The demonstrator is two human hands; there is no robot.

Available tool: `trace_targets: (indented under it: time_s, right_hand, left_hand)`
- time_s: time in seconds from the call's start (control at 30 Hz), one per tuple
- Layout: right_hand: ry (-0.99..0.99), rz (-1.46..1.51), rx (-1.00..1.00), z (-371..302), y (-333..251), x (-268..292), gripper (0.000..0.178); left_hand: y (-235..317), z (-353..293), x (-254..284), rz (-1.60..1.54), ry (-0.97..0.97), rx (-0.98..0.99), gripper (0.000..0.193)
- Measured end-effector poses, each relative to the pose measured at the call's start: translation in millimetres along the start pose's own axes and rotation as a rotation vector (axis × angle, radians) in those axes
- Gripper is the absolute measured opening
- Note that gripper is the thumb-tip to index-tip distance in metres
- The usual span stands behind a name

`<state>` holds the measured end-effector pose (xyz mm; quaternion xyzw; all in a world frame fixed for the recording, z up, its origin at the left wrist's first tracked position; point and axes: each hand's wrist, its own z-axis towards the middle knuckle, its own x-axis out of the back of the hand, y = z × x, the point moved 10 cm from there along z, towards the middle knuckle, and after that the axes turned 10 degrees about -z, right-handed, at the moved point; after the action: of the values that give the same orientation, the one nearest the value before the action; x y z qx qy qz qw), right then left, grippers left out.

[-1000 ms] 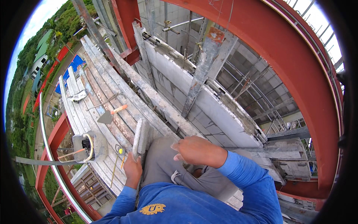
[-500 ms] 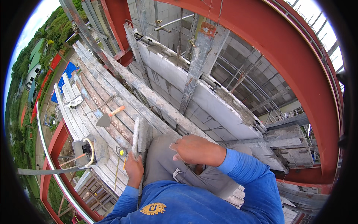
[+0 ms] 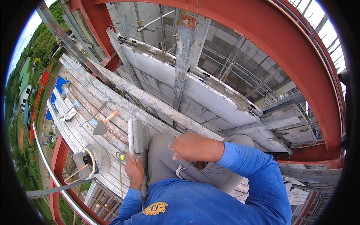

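Observation:
My left hand point(image 3: 135, 170) is closed around the lower end of a grey, mortar-crusted board point(image 3: 139, 137). That board stands on end against my left thigh, and its lower part is hidden behind my hand and shirt. My right hand point(image 3: 195, 147) is curled in a fist above my bent knee, its fingers turned down and in; whatever they hold, if anything, is out of sight. Beyond my left hand, a pointed trowel point(image 3: 100, 128) with an orange handle lies on the scaffold planks point(image 3: 116, 140). A small yellow-marked item point(image 3: 122, 157) lies beside that hand.
A grey bucket point(image 3: 103, 159) holding tools stands at the left plank edge, near a white rail point(image 3: 43, 157) and a long drop. Along the right runs a block wall point(image 3: 213, 101) with an upright metal post point(image 3: 180, 71). A red steel beam point(image 3: 296, 67) arches overhead.
The scene has shifted left in view as my head turned slightly right. Both hands keep nearly the same places and grips; the trowel and bucket lie as before.

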<state>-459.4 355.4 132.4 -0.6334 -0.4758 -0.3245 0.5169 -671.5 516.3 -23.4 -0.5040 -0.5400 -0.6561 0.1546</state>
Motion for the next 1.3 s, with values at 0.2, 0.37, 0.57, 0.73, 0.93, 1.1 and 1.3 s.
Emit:
trace_targets:
  time_s: [0.2, 0.37, 0.57, 0.73, 0.93, 1.1, 1.3]
  right_hand:
    - [0.112, 0.0, 0.042, -7.2, -2.5, -1.7, 0.036]
    - [0.163, 0.001, 0.07, -14.8, -7.4, 7.3, 0.034]
    - [0.117, -0.013, 0.04, -14.7, -11.6, 2.9, 0.033]
    - [0.199, 0.015, 0.037, -19.1, -9.4, 2.0, 0.03]
    - [0.201, 0.026, 0.031, -18.5, -10.1, 2.7, 0.026]
    - [0.172, 0.003, 0.031, -19.5, -11.4, 3.6, 0.027]
    - [0.239, -0.003, 0.046, -21.7, -10.7, 4.8, 0.027]
  left_hand:
    - [3.3, 0.7, -1.9, 0.023, -0.024, 0.004, 0.054]
    - [9.6, -1.2, 1.1, 0.013, 0.01, -0.033, 0.054]
    - [-12.2, 2.1, -8.6, 0.02, 0.018, -0.064, 0.061]
    - [5.4, -0.1, -5.7, 0.004, -0.02, -0.059, 0.062]
    - [7.4, -0.5, -6.4, -0.024, -0.033, -0.048, 0.062]
    - [-5.0, 0.4, -10.9, 0.007, -0.007, -0.073, 0.063]
    - [6.4, -1.5, -10.0, -0.017, -0.052, -0.049, 0.063]
